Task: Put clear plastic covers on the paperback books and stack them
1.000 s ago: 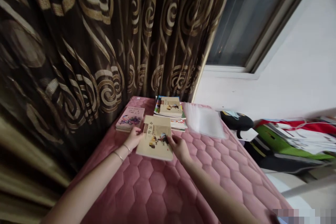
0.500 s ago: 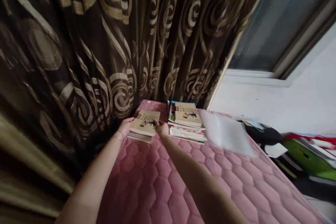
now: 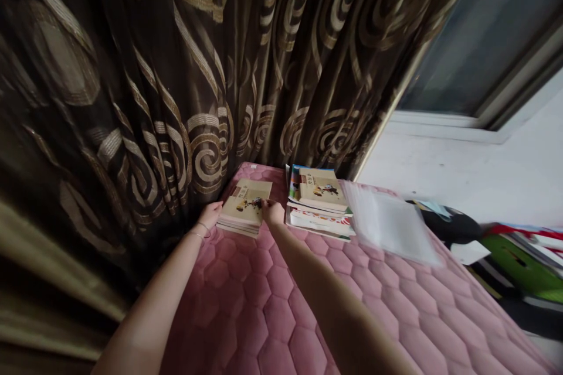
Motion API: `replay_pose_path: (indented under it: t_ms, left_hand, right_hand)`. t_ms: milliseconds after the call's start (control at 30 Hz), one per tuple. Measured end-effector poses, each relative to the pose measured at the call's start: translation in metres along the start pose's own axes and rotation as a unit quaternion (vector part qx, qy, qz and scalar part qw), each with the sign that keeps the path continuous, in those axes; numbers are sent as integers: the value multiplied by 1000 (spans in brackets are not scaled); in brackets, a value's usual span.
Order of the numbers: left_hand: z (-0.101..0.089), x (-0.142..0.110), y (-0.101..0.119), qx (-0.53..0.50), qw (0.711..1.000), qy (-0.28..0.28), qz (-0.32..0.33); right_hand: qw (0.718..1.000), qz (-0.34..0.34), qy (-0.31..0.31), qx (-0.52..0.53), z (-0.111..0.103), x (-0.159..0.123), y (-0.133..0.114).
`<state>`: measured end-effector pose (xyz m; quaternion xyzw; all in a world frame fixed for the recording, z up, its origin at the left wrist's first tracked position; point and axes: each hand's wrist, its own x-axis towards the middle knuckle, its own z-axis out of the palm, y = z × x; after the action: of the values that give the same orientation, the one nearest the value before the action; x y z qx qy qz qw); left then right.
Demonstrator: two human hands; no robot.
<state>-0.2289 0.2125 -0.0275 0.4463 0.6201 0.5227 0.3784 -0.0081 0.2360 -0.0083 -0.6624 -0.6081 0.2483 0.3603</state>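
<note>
A low stack of beige books (image 3: 244, 202) with a small painted picture on the top cover lies on a pink quilted mattress (image 3: 281, 304). My left hand (image 3: 211, 215) is at the stack's left edge, fingers stretched out; whether they touch the books I cannot tell. On the opposite side, my right hand (image 3: 271, 211) has its fingers pinched together at the right edge of the top book. Just right of that hand stands a taller book pile (image 3: 320, 202), topped by a similar beige book over several wider white and coloured ones.
Clear plastic sleeves (image 3: 391, 222) lie right of the taller pile. Dark patterned curtains (image 3: 197, 70) hang along the far and left sides. Beyond the mattress's right edge are a black item (image 3: 448, 220) and a green box (image 3: 512, 261) holding papers or books.
The view has shifted slightly, so the books appear a little farther right. My left hand has eased away from the stack's left edge; my right hand stays at its right edge.
</note>
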Motion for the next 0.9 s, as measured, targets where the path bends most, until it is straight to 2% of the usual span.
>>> replay_pose_path:
  t_ms: [133, 433, 767, 900]
  left_hand:
    - [4, -4, -6, 4, 1000, -1, 11]
    - [6, -16, 0, 39, 998, 21, 33]
    - [10, -22, 2, 97, 994, 44, 36]
    - [11, -22, 3, 126, 990, 52, 40]
  right_hand:
    - [1000, -5, 0, -19, 1, 2, -1]
    - [999, -29, -4, -39, 7, 4, 4]
    - [999, -16, -18, -25, 8, 5, 5]
    - [999, -23, -29, -14, 10, -3, 5]
